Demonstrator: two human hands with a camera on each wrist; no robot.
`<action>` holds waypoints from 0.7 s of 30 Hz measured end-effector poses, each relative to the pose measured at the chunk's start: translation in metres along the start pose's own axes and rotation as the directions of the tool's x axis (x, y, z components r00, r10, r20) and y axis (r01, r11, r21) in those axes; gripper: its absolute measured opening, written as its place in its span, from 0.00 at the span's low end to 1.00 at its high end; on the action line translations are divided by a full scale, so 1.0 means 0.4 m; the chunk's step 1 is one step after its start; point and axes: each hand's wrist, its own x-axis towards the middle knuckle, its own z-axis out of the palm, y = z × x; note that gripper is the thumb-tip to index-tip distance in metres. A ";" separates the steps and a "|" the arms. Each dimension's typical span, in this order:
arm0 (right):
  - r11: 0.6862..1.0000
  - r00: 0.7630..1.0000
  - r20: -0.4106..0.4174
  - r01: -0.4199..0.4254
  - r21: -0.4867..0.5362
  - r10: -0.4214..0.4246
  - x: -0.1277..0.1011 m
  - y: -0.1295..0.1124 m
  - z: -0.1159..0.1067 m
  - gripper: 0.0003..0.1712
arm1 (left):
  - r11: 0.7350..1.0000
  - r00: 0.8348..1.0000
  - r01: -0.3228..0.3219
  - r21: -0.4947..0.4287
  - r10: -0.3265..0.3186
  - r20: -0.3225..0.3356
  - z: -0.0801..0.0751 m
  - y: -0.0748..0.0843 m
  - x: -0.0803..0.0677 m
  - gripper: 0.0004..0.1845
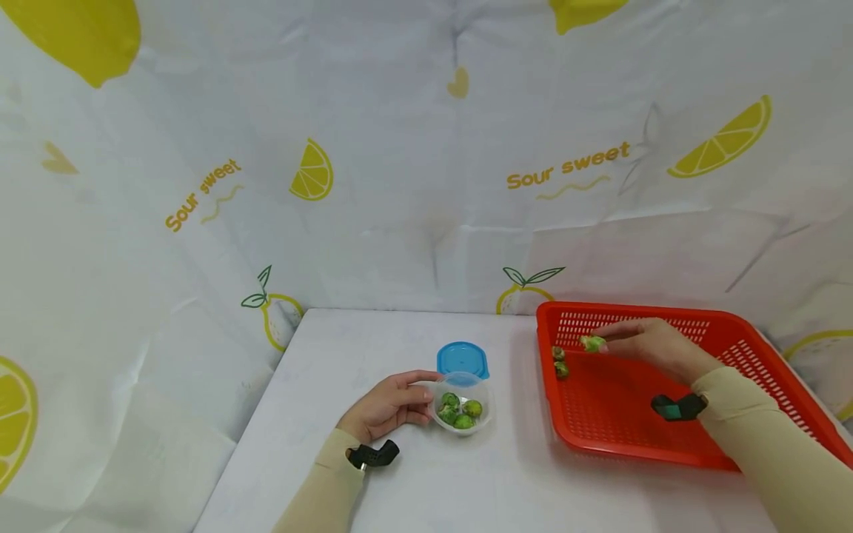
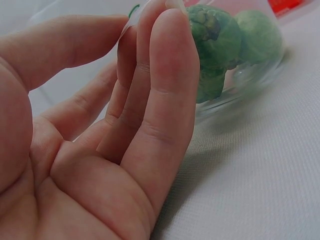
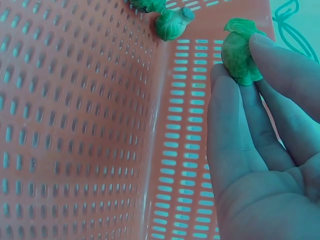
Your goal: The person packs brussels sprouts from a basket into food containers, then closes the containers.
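My left hand (image 1: 393, 406) grips the side of a small clear plastic container (image 1: 489, 416) on the table; thumb and fingers (image 2: 172, 60) meet at its rim in the left wrist view. Several green Brussels sprouts (image 1: 464, 421) lie inside it. Over the left part of a red plastic basket (image 1: 626, 437), my right hand (image 1: 656, 346) pinches one Brussels sprout (image 3: 237, 52) between thumb and fingertips. Two more sprouts (image 1: 560, 369) lie in the basket against its left wall.
A blue lid (image 1: 463, 358) lies flat on the white table (image 1: 333, 348), just behind the container. The basket's raised, slotted walls stand at the right side. Behind the table hangs a white cloth (image 1: 400, 244) printed with lemons.
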 end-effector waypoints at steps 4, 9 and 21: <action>1.000 1.000 -0.006 -0.009 -0.013 0.009 -0.007 0.008 -0.005 0.33 | 1.000 1.000 -0.001 0.000 0.001 0.002 -0.005 -0.005 0.004 0.27; 1.000 1.000 -0.007 -0.005 0.000 0.005 -0.015 0.009 -0.012 0.32 | 1.000 1.000 -0.002 -0.003 0.002 -0.001 -0.007 -0.007 0.005 0.26; 1.000 1.000 -0.010 0.012 0.000 -0.012 -0.056 -0.100 0.009 0.38 | 1.000 1.000 -0.008 -0.005 0.008 0.009 -0.002 0.001 0.000 0.28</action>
